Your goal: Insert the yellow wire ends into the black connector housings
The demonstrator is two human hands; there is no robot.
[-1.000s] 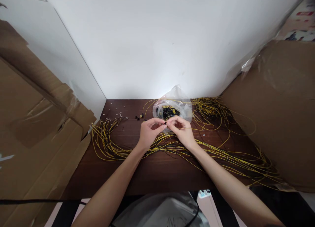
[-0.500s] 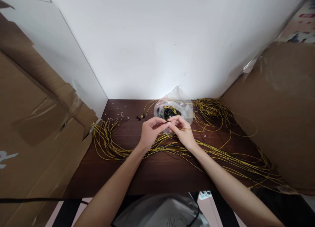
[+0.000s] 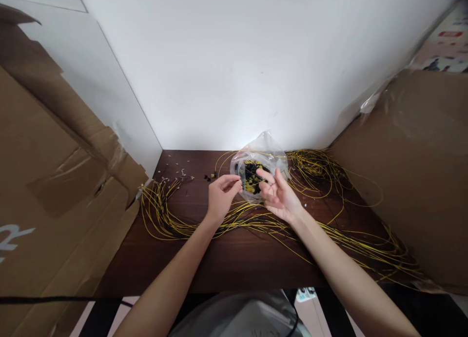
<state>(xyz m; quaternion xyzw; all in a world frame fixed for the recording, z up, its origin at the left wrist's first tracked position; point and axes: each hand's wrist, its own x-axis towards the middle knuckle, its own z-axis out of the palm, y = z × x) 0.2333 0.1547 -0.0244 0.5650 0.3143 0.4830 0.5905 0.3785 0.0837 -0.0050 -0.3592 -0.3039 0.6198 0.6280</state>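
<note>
My left hand (image 3: 221,193) is closed in a pinch beside the left rim of a clear plastic bag (image 3: 263,144). What its fingertips hold is too small to make out. My right hand (image 3: 280,195) is over the bag's right side, palm turned up and fingers apart, with nothing visible gripped. Inside the bag lie small black and yellow pieces (image 3: 252,187), partly hidden by my right fingers. A long bundle of yellow and black wires (image 3: 237,223) runs across the table below both hands.
A tangled coil of yellow wire (image 3: 310,164) lies at the back right. Small black parts (image 3: 210,176) and scattered white bits (image 3: 179,172) are at the back left. Cardboard (image 3: 73,181) stands on the left, a cardboard box (image 3: 409,171) on the right, a white wall (image 3: 234,69) behind.
My hands have come apart. The right one has moved right, opened and turned palm up, while the left keeps its pinch. The yellow wire beside the right fingers no longer shows there.
</note>
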